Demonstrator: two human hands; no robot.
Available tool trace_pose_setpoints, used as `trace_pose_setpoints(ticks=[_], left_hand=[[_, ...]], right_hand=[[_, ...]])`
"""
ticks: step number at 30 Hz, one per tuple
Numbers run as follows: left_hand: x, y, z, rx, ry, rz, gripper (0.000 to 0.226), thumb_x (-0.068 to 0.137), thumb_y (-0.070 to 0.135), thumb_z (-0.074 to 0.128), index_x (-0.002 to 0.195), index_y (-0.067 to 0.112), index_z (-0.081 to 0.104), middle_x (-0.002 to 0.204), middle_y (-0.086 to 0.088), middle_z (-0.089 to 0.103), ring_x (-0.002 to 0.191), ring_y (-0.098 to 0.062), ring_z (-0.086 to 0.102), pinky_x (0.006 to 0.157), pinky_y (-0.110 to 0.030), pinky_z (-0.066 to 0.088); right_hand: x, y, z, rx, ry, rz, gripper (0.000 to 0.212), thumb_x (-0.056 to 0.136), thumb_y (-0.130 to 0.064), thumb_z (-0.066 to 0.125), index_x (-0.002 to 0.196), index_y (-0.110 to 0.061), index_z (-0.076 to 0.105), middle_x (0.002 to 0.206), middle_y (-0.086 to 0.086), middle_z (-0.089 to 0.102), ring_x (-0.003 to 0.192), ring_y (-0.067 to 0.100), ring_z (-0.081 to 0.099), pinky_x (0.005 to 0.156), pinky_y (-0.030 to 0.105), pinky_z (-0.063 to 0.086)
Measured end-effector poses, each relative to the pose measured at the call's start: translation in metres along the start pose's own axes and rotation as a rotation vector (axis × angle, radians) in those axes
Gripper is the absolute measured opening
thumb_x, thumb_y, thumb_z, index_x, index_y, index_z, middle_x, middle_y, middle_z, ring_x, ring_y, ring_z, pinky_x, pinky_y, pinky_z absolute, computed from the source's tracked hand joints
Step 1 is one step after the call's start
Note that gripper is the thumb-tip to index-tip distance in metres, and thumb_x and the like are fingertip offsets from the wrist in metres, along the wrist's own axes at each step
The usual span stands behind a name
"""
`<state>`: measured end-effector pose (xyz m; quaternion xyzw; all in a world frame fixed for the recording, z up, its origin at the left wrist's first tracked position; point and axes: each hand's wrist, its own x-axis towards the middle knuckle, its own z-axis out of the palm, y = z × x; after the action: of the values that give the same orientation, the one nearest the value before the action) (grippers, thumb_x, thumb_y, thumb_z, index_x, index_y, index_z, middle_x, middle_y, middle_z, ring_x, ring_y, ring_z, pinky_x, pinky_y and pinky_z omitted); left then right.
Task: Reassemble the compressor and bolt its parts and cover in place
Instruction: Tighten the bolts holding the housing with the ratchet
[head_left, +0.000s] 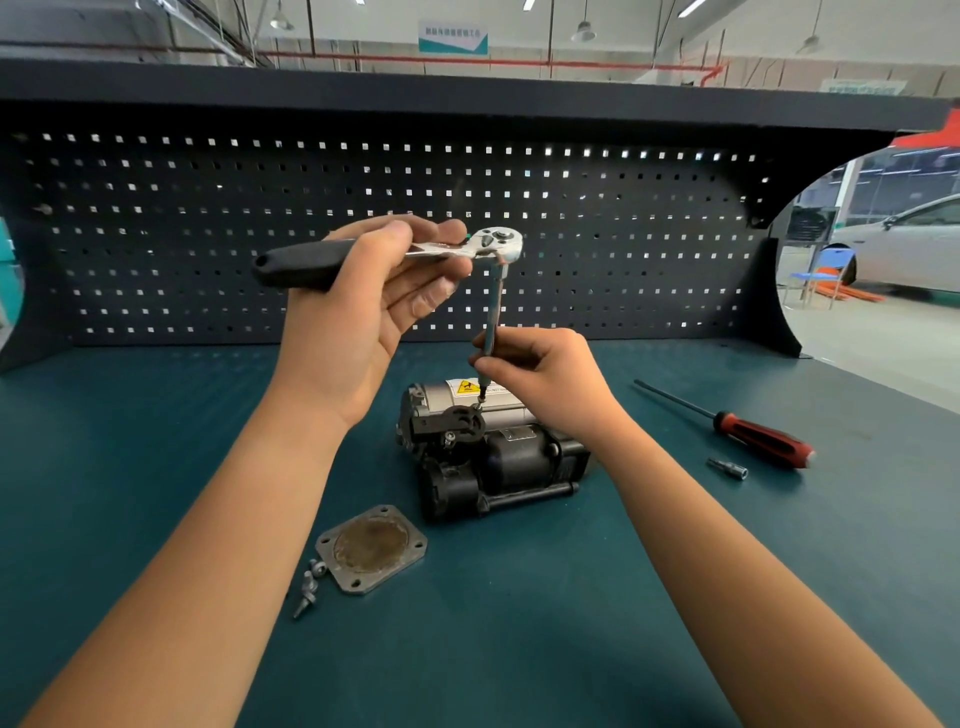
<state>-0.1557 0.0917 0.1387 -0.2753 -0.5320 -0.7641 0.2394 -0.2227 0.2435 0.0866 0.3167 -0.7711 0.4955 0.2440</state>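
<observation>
- I see a yellow warning label (466, 387) on the compressor (488, 452), mid-bench (156, 467); its small print is unreadable to me.
- My left hand (363, 306) grips the ratchet (498, 244) handle, above and left of the compressor.
- My right hand (540, 379) pinches the extension bar (496, 306) just above the compressor's top.
- The cover (371, 548) and bolts (309, 587) lie near-left of it.

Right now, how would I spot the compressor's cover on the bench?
Start at the dark compressor in the middle of the teal bench. Just in front of it, towards the left, lies the cover plate. Unlike the small loose bolts beside it, it is wide and flat, with a brownish round middle and corner holes.
</observation>
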Motion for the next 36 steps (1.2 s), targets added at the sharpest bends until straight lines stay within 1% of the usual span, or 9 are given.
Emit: trace_pose_setpoints(ticks=[10,13,17,21,25,28,30,33,36], left_hand=[[0.0,-0.001,0.0,0.003,-0.038,-0.01,0.025,0.096,0.011,0.04,0.081,0.011,0.06,0.093,-0.006,0.074,0.08,-0.016,0.069,0.067,-0.019,0.052],[0.0,-0.002,-0.001,0.008,-0.049,-0.014,0.024,0.095,0.012,0.04,0.082,0.011,0.06,0.095,-0.006,0.073,0.081,-0.016,0.069,0.067,-0.019,0.052],[0.001,-0.002,-0.002,0.041,-0.037,-0.031,0.017,0.087,0.021,0.046,0.08,0.015,0.061,0.097,-0.004,0.073,0.08,-0.014,0.068,0.068,-0.023,0.053],[0.003,-0.002,-0.001,0.112,-0.057,-0.063,0.018,0.087,0.024,0.046,0.079,0.02,0.062,0.101,-0.002,0.073,0.081,-0.013,0.068,0.071,-0.027,0.053],[0.004,0.0,0.004,0.195,-0.054,-0.076,0.017,0.087,0.027,0.045,0.089,0.021,0.061,0.1,0.001,0.073,0.09,-0.012,0.068,0.079,-0.031,0.051],[0.002,0.001,0.011,0.292,-0.057,-0.044,0.019,0.083,0.031,0.047,0.092,0.022,0.061,0.098,0.004,0.074,0.103,-0.012,0.065,0.086,-0.036,0.047],[0.002,0.002,0.016,0.323,-0.074,-0.038,0.019,0.082,0.032,0.049,0.094,0.022,0.061,0.096,0.004,0.074,0.106,-0.012,0.064,0.091,-0.039,0.046],[0.004,0.002,0.022,0.234,-0.069,-0.088,0.014,0.085,0.026,0.048,0.09,0.018,0.058,0.091,0.0,0.075,0.097,-0.013,0.068,0.086,-0.035,0.047],[0.012,0.0,0.027,0.18,-0.054,-0.153,0.015,0.094,0.019,0.044,0.084,0.015,0.054,0.087,-0.003,0.075,0.089,-0.016,0.071,0.075,-0.028,0.052]], right_hand=[[-0.001,0.0,0.0,-0.026,0.012,0.012,0.017,0.084,0.0,0.066,0.099,-0.004,0.071,0.082,-0.003,0.068,0.075,0.002,0.064,0.079,0.015,0.053],[-0.001,0.0,0.001,-0.014,0.018,0.046,0.015,0.084,0.0,0.066,0.097,-0.007,0.07,0.082,-0.001,0.068,0.077,0.009,0.067,0.08,0.018,0.053],[0.0,-0.003,-0.002,-0.017,-0.044,0.102,0.016,0.086,-0.004,0.065,0.102,-0.005,0.069,0.088,0.001,0.069,0.085,0.014,0.068,0.083,0.021,0.053],[0.001,-0.007,-0.007,-0.12,-0.139,0.113,0.014,0.088,-0.008,0.062,0.1,-0.006,0.069,0.096,0.006,0.072,0.095,0.017,0.067,0.09,0.03,0.051],[0.0,-0.007,-0.013,-0.084,-0.2,0.129,0.014,0.088,-0.002,0.061,0.097,-0.011,0.064,0.098,0.0,0.07,0.095,0.009,0.065,0.092,0.023,0.049],[-0.002,-0.006,-0.012,-0.056,-0.172,0.114,0.012,0.087,0.0,0.062,0.096,-0.007,0.064,0.097,0.002,0.07,0.094,0.009,0.065,0.091,0.023,0.05],[-0.002,-0.005,-0.012,-0.052,-0.16,0.11,0.011,0.086,0.0,0.063,0.093,-0.008,0.063,0.096,0.003,0.07,0.093,0.01,0.066,0.09,0.024,0.05],[-0.001,-0.004,-0.013,-0.074,-0.164,0.114,0.012,0.085,-0.002,0.065,0.092,-0.011,0.063,0.096,0.004,0.071,0.094,0.014,0.067,0.09,0.024,0.051],[-0.001,-0.003,-0.014,-0.102,-0.172,0.121,0.014,0.085,-0.004,0.065,0.098,-0.01,0.064,0.095,0.001,0.07,0.091,0.01,0.066,0.086,0.016,0.05]])
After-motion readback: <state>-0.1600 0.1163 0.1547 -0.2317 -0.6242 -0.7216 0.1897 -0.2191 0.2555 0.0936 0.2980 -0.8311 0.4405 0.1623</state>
